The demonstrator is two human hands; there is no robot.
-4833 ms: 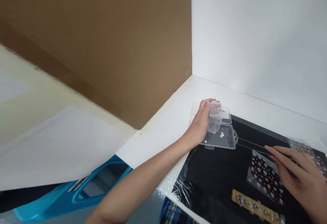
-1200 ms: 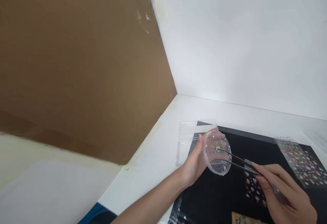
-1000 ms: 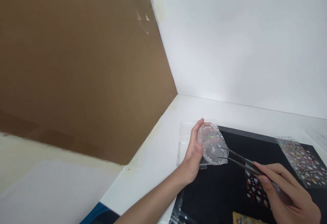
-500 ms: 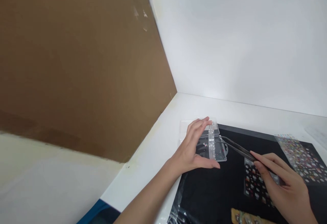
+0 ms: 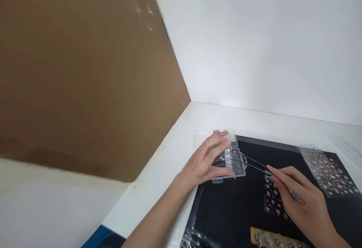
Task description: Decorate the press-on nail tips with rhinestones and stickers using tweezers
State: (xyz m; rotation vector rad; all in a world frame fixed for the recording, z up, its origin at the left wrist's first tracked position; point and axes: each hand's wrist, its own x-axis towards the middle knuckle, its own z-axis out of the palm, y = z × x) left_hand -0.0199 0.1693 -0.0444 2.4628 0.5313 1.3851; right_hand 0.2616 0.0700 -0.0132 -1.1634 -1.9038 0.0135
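Note:
My left hand (image 5: 205, 161) reaches over an open clear plastic case (image 5: 241, 171). Its fingers and thumb span a narrow clear plastic strip (image 5: 228, 160) that stands out above the case. Small shiny bits lie in the case, too tiny to name. In my right hand (image 5: 302, 199) is a pair of metal tweezers (image 5: 255, 161), pinched between thumb and fingers. The tweezers' prongs are apart, with their tips at the strip's right side. Whether the tips touch anything cannot be made out.
Beneath lies a black mat (image 5: 226, 210) on a white table (image 5: 158, 191). A dark sticker sheet (image 5: 272, 199) is partly under my right hand. Another sticker sheet (image 5: 329, 172) lies farther right, and a yellowish patterned strip (image 5: 264, 237) in front. A brown board (image 5: 93, 78) rises at left.
The tweezers' prongs have spread wider apart. My left fingers have come lower and closer to the thumb around the clear strip. The whole view has shifted slightly.

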